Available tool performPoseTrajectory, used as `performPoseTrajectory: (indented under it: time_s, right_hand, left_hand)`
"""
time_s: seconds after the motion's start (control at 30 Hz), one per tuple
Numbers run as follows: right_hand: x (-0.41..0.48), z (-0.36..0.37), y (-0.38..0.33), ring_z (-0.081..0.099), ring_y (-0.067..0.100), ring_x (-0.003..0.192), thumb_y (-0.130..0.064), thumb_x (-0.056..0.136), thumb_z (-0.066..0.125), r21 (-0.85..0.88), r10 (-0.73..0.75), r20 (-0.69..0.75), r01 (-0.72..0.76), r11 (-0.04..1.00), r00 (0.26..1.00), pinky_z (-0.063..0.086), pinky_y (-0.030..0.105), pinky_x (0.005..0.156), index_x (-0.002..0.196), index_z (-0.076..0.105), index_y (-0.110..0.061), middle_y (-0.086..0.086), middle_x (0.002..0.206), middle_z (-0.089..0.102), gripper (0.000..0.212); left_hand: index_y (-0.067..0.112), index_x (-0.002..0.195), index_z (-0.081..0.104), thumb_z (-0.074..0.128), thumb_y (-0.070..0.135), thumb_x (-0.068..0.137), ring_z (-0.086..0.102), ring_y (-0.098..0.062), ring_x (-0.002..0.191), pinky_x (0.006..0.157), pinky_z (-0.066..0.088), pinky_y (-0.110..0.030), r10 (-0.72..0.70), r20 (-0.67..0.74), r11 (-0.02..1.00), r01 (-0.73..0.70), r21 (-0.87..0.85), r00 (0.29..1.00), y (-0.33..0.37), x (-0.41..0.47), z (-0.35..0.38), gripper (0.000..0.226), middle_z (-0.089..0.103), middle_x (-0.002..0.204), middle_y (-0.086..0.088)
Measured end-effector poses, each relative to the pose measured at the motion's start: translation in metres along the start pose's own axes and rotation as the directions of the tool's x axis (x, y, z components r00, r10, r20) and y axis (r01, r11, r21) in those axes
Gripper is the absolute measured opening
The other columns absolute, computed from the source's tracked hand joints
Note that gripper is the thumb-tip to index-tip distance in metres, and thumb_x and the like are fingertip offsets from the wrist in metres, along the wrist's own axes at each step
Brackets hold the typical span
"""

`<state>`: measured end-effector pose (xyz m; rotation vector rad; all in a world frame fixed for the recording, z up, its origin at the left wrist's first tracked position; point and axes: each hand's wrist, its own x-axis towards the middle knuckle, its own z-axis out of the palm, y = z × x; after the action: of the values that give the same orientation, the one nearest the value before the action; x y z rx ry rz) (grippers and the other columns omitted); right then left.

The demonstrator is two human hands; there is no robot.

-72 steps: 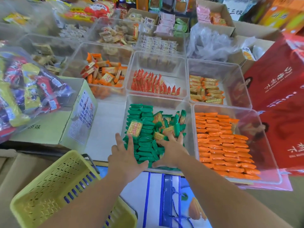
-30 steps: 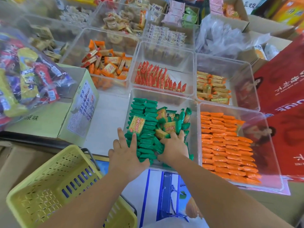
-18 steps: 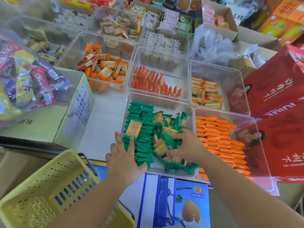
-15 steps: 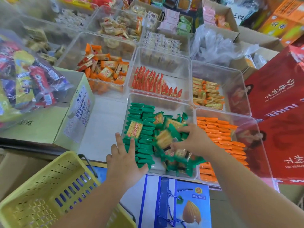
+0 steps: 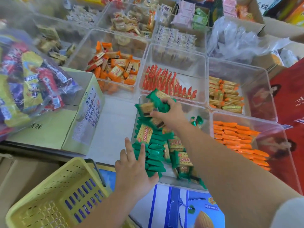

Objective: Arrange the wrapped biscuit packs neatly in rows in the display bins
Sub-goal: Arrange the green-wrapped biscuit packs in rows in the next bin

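In the near clear bin (image 5: 205, 116), your right hand (image 5: 167, 112) curls its fingers round a loose handful of green-wrapped biscuit packs (image 5: 148, 107), their cracker pictures showing. Your left hand (image 5: 133, 167), fingers straight, presses the upright green row (image 5: 154, 155) along the bin's left side.

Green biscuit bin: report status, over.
Left hand flat against the standing row. Right hand grips a bunch of green packs over the bin's far end. Loose packs jumbled mid-bin.
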<state>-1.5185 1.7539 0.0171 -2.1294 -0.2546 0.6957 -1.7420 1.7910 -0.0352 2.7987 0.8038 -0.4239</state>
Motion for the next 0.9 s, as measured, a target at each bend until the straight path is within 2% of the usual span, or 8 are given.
performPoseTrajectory:
  time_s: [0.1,0.2,0.27,0.47,0.53,0.63,0.77,0.9]
  right_hand:
    - [0.005,0.024,0.008,0.047,0.009,0.104,-0.051,0.071,0.083,-0.158,-0.121,-0.193,0.091,0.983,0.974,0.049,0.025,0.089,0.131,0.043,-0.039,-0.006,0.135,0.031,0.073]
    - [0.003,0.038,0.021,0.032,0.025,0.135,-0.055,0.079,0.074,-0.351,-0.12,-0.117,0.072,0.934,0.986,0.044,0.045,0.108,0.138,0.049,-0.017,-0.002,0.15,0.021,0.075]
    - [-0.003,0.04,0.029,0.026,0.03,0.138,-0.056,0.083,0.068,-0.423,-0.145,-0.075,0.101,0.9,0.987,0.036,0.046,0.113,0.133,0.054,-0.012,-0.001,0.152,0.021,0.069]
    - [-0.024,0.031,0.036,0.016,0.031,0.149,-0.073,0.081,0.061,-0.549,-0.155,-0.005,0.127,0.826,0.988,0.029,0.05,0.12,0.149,0.039,-0.022,-0.001,0.164,0.015,0.088]
    - [-0.031,0.024,0.034,0.02,0.029,0.149,-0.079,0.078,0.057,-0.576,-0.174,-0.034,0.123,0.808,0.984,0.029,0.052,0.119,0.145,0.043,-0.029,0.001,0.164,0.021,0.085]
    - [-0.031,0.003,0.028,0.047,0.021,0.121,-0.076,0.083,0.054,-0.55,-0.346,-0.171,0.202,0.81,0.922,0.046,0.038,0.097,0.111,0.06,-0.027,-0.002,0.125,0.056,0.057]
    - [-0.006,-0.03,0.016,0.056,0.015,0.087,-0.053,0.093,0.059,-0.514,-0.468,-0.245,0.296,0.805,0.849,0.047,0.031,0.069,0.079,0.062,-0.019,-0.005,0.087,0.061,0.037]
    - [0.037,-0.058,-0.003,0.058,0.013,0.059,-0.051,0.097,0.054,-0.579,-0.386,-0.176,0.222,0.785,0.905,0.043,0.026,0.049,0.069,0.063,-0.021,-0.006,0.062,0.06,0.042]
  left_hand:
    - [0.029,0.159,-0.002,0.018,0.085,0.064,0.016,-0.039,0.135,0.096,0.034,-0.049,-0.005,0.007,1.0,0.005,0.002,1.0,0.0,0.001,0.001,0.112,-0.034,0.155,-0.023]
    - [0.029,0.159,0.003,0.021,0.085,0.064,0.017,-0.038,0.136,0.097,0.034,-0.049,-0.011,-0.011,1.0,0.011,-0.015,1.0,0.001,0.0,0.002,0.111,-0.031,0.156,-0.022]
    - [0.029,0.159,0.008,0.023,0.084,0.064,0.017,-0.038,0.136,0.097,0.035,-0.05,-0.018,-0.023,0.999,0.018,-0.032,1.0,0.0,0.0,0.002,0.111,-0.029,0.157,-0.021]
    - [0.032,0.158,0.002,0.029,0.084,0.066,0.012,-0.036,0.14,0.104,0.032,-0.051,-0.022,0.004,0.997,0.022,-0.069,1.0,-0.001,0.0,0.001,0.11,-0.034,0.156,-0.019]
    - [0.036,0.157,-0.001,0.038,0.085,0.067,0.009,-0.034,0.143,0.112,0.027,-0.052,-0.031,0.012,0.993,0.032,-0.11,0.999,-0.001,-0.001,-0.001,0.109,-0.033,0.157,-0.014]
    - [0.04,0.153,-0.001,0.046,0.085,0.066,0.008,-0.033,0.146,0.117,0.022,-0.055,-0.077,-0.047,0.974,0.065,-0.215,0.996,0.0,0.003,-0.009,0.109,-0.017,0.161,-0.006]
    - [0.035,0.154,0.004,0.055,0.082,0.068,0.026,-0.035,0.143,0.11,0.034,-0.053,-0.078,-0.207,0.969,0.025,-0.247,0.975,0.0,0.037,-0.03,0.111,0.012,0.162,-0.01]
    - [0.028,0.157,0.003,0.056,0.083,0.073,0.036,-0.034,0.14,0.104,0.043,-0.049,-0.043,-0.188,0.969,-0.004,-0.245,0.981,-0.004,0.081,-0.04,0.113,0.019,0.161,-0.011]
